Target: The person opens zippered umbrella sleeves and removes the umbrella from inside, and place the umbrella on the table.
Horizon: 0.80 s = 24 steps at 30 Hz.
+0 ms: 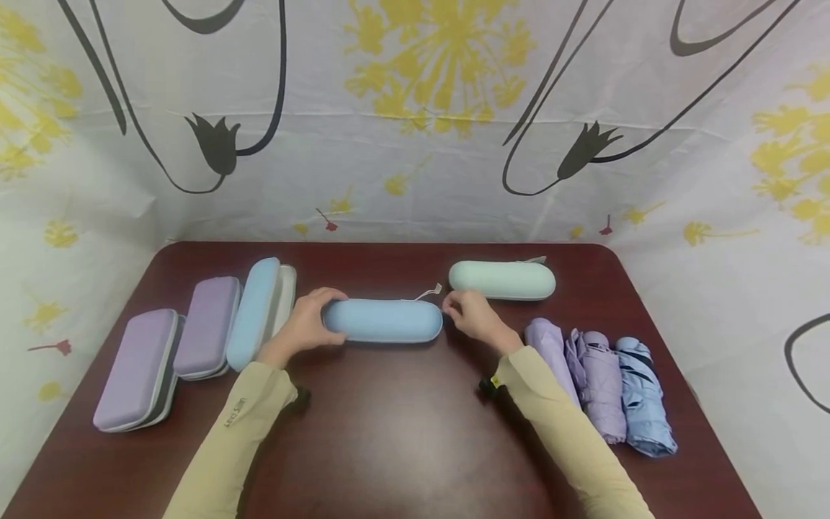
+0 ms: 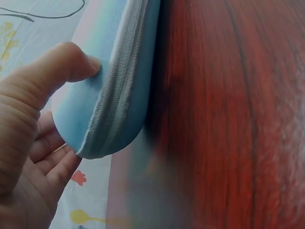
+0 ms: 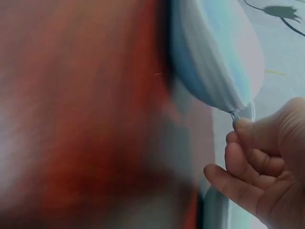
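A light blue oblong zip case (image 1: pixel 382 321) lies lengthwise in front of me, its zipper running along the near side. Its left end is held by my left hand (image 1: pixel 310 321); in the left wrist view the thumb (image 2: pixel 71 64) presses on the top near the grey zipper (image 2: pixel 116 90), with the other fingers around the far side. At the right end my right hand (image 1: pixel 476 317) pinches the small metal zipper pull (image 3: pixel 234 116) between thumb and fingertips. A pale strap (image 1: pixel 429 292) sticks out behind the case.
A mint green case (image 1: pixel 502 281) lies at the back right. Two purple cases (image 1: pixel 139 367), another blue case (image 1: pixel 254 313) and a whitish one (image 1: pixel 285 295) are at left. Folded umbrellas, purple (image 1: pixel 603 389) and blue (image 1: pixel 643 400) among them, lie at right on the dark red table (image 1: pixel 395 432).
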Tool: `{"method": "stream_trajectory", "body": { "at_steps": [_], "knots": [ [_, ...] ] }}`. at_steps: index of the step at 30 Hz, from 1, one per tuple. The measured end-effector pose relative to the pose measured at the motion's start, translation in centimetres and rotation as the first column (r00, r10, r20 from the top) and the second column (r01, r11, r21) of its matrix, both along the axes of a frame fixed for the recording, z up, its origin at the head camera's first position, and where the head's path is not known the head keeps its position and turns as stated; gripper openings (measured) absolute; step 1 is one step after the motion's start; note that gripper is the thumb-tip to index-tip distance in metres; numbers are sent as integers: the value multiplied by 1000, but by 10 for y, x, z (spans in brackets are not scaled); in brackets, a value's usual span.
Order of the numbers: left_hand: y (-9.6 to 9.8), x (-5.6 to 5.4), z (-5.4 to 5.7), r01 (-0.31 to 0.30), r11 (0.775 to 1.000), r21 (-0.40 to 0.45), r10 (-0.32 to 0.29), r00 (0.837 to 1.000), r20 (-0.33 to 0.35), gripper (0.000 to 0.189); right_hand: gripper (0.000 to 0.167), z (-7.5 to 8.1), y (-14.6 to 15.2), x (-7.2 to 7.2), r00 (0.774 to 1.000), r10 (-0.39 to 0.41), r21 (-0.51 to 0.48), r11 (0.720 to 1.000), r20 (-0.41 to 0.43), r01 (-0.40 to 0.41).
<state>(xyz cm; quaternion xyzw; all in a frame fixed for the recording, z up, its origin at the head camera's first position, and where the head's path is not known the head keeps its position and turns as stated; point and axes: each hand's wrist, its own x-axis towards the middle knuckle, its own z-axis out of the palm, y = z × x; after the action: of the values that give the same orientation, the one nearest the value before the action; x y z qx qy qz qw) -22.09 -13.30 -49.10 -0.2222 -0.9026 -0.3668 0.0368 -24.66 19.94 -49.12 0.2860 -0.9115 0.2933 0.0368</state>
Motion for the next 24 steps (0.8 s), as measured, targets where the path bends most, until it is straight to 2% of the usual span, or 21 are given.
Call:
{"method": "stream_trajectory", "body": {
  "at_steps": [8, 15, 20, 23, 24],
  "knots": [
    [0, 4, -1, -91, 996, 1, 91, 995, 43, 58, 9, -6, -6, 27, 990, -131, -70, 989, 45, 134],
    [4, 7, -2, -112, 994, -15, 113, 992, 52, 57, 8, -5, -15, 39, 969, -237, -116, 963, 69, 243],
    [7, 8, -1, -121, 992, -40, 122, 992, 43, 59, 6, -6, -17, 42, 962, -259, -148, 952, 83, 269],
    [9, 10, 0, -128, 990, -66, 130, 991, 37, 60, 6, -9, -19, 43, 965, -249, -209, 943, 83, 261],
    [10, 11, 0, -132, 988, -76, 135, 990, 34, 60, 6, -10, -20, 43, 970, -238, -233, 941, 59, 245]
  ]
}}
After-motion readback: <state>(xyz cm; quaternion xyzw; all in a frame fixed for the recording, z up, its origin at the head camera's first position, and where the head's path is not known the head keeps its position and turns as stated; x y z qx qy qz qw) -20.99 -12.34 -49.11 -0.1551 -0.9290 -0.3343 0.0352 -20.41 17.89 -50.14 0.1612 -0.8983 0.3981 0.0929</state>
